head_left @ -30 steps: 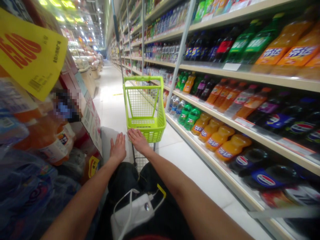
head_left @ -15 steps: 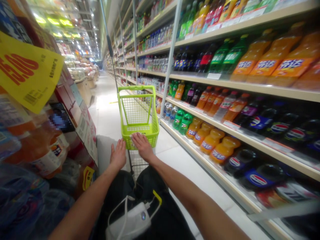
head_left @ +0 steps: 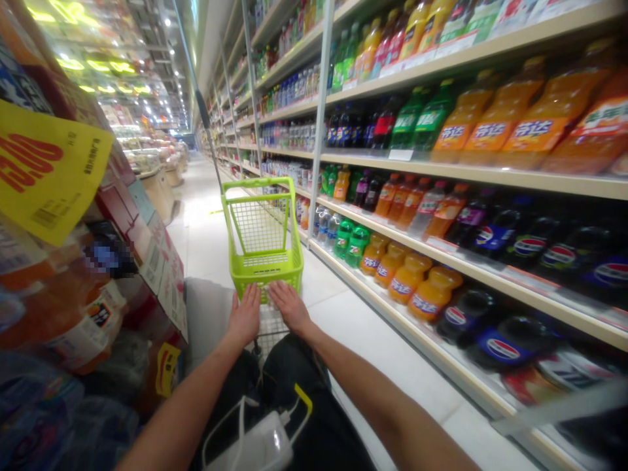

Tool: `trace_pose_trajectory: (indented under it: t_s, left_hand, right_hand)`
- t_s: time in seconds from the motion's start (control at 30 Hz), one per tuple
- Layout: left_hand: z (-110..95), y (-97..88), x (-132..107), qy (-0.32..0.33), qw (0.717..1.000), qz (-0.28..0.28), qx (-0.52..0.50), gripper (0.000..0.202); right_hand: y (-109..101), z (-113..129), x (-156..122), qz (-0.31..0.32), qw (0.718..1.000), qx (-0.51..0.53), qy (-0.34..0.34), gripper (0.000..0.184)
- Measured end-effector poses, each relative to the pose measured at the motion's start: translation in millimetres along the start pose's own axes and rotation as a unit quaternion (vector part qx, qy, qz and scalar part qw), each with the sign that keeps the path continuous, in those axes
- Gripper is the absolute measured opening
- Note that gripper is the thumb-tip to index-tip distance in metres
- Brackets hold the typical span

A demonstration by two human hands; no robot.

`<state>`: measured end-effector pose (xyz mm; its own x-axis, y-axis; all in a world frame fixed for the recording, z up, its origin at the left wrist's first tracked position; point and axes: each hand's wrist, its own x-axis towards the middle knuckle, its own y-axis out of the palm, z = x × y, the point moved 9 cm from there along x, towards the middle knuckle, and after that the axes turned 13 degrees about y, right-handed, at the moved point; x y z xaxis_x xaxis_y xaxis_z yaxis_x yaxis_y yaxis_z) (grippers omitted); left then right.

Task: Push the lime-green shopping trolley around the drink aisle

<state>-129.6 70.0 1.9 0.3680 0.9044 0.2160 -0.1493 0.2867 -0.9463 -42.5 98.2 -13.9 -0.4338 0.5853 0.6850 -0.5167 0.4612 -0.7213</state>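
Observation:
A lime-green shopping cart [head_left: 262, 261] stands in the aisle right ahead of my knees, its mesh basket facing me. My left hand [head_left: 245, 317] is at the lower left of its near panel, fingers stretched out and close together. At the same panel, my right hand [head_left: 289, 307] lies with flat, extended fingers, their tips close to the left fingertips. Something small and pale shows between the hands, too blurred to name. A white power bank [head_left: 262, 445] with white cables rests on my lap.
Shelves [head_left: 471, 171] of soft drinks line the right side, with orange soda bottles [head_left: 424, 291] low down. On the left are stacked boxes [head_left: 164, 281], bottled drinks [head_left: 83, 327] and a yellow price sign [head_left: 53, 170]. A tiled floor [head_left: 196, 196] runs down the aisle.
My right hand has moved lower on the cart's near panel. The left hand has shifted right, so the two are closer together. The view has turned slightly; the cart appears farther left.

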Motion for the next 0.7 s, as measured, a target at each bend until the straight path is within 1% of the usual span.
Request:
trace_pose_trajectory:
  t_s: [0.07,0.1,0.17,0.23,0.37,0.43,0.47,0.53,0.63,0.7]
  left_hand:
    - [5,-4.8,2,-0.013,1.0,-0.007,0.005,0.063]
    - [6,-7.2,3,-0.016,1.0,-0.01,0.007,0.063]
    - [5,-11.1,6,-0.014,1.0,-0.013,0.009,0.063]
    - [-1,-13.3,8,-0.001,1.0,-0.013,0.009,0.063]
    - [-17,-9.7,10,0.032,0.999,-0.003,0.001,0.062]
    - [-24,-5.2,11,0.044,0.999,0.007,-0.006,0.061]
    - [-26,-3.3,11,0.05,0.999,0.01,-0.008,0.062]
    - [-30,-1.6,13,0.055,0.998,0.011,-0.008,0.063]
    - [-31,-4.9,18,0.052,0.999,0.002,-0.004,0.063]
    - [-32,-9.9,23,0.055,0.998,-0.003,-0.003,0.063]
  right_hand:
    - [-15,-6,16,-0.023,0.999,0.009,0.021,0.043]
    - [-19,-9,21,-0.026,0.999,0.012,0.027,0.044]
    - [-17,-12,25,-0.02,0.999,0.013,0.026,0.043]
    - [-8,-16,17,-0.007,1.0,0.007,0.024,0.04]
    - [18,-29,-17,0.027,0.999,-0.018,0.042,0.036]
    - [23,-34,-29,0.038,0.998,-0.026,0.05,0.034]
    - [21,-35,-32,0.037,0.998,-0.026,0.052,0.035]
    - [9,-35,-29,0.022,0.998,-0.019,0.053,0.038]
    - [-15,-37,-13,-0.023,0.997,0.004,0.07,0.045]
    - [-27,-42,-1,-0.052,0.994,0.018,0.093,0.046]
